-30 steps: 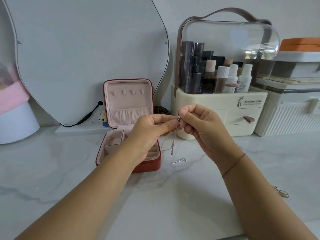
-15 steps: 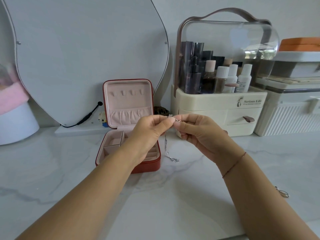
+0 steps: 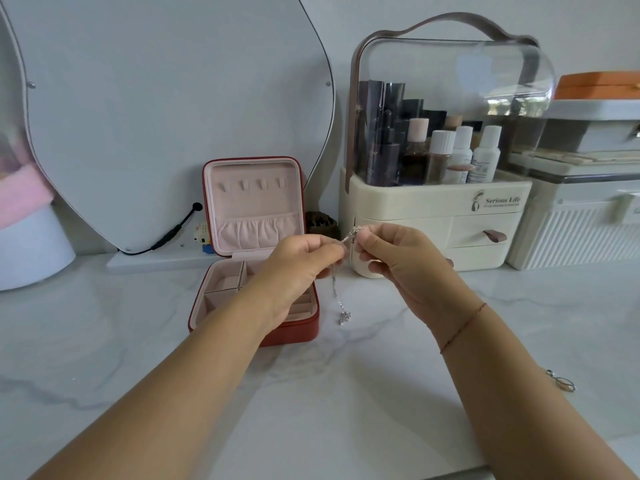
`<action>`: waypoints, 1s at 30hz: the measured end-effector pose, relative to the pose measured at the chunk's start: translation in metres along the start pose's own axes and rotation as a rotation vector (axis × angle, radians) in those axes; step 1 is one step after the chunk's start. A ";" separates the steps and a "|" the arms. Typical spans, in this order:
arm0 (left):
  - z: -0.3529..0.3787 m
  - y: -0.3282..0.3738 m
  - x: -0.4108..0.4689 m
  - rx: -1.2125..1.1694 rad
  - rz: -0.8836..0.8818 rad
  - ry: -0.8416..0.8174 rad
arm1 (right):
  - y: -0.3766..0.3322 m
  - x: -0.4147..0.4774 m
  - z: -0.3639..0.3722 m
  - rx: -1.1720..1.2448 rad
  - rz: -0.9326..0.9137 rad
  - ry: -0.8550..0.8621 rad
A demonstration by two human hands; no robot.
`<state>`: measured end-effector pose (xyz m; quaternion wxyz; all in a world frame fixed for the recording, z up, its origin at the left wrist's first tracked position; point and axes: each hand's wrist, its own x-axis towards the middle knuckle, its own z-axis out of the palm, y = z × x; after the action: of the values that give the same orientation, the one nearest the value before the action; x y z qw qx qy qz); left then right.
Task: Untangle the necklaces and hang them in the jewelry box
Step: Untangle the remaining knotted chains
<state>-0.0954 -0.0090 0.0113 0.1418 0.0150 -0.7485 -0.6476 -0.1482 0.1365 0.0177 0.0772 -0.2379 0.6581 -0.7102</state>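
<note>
Above a white marble counter (image 3: pixel 104 341), the left hand (image 3: pixel 301 261) and right hand (image 3: pixel 398 258) pinch a silver necklace (image 3: pixel 335 289) between fingertips, its chain dangling between them; the red jewelry box (image 3: pixel 294 332) stands open just left, hooks bare; a second necklace (image 3: pixel 562 381) lies far right

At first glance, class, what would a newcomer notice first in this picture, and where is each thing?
The left hand and right hand meet mid-picture, pinching a thin silver necklace that dangles over the marble counter. Behind the left hand an open red jewelry box shows its pink lining; a clear-domed makeup case stands at the back right.
</note>
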 end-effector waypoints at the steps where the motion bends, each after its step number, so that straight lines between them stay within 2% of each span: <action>1: 0.000 0.000 0.000 -0.018 -0.011 -0.008 | 0.000 0.000 0.000 0.035 0.021 -0.010; 6: -0.001 0.002 0.001 -0.099 -0.038 -0.012 | -0.001 -0.001 0.002 0.280 0.075 -0.117; 10: -0.001 0.001 0.002 -0.146 -0.051 -0.016 | -0.003 0.000 0.001 0.370 0.109 -0.138; 14: -0.001 0.002 0.002 -0.318 -0.113 -0.032 | -0.005 0.001 -0.003 0.466 0.151 -0.109; 16: -0.002 0.002 0.003 -0.348 -0.122 -0.047 | -0.005 0.001 -0.004 0.455 0.150 -0.085; 21: 0.000 0.001 0.001 -0.397 -0.145 -0.094 | -0.004 0.000 -0.003 0.210 0.061 0.027; 30: 0.002 -0.002 0.001 -0.237 -0.092 -0.054 | -0.011 -0.004 0.000 0.212 -0.083 0.055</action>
<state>-0.0969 -0.0076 0.0092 0.0926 0.0151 -0.6688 -0.7375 -0.1423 0.1397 0.0273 0.0543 -0.2360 0.5707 -0.7846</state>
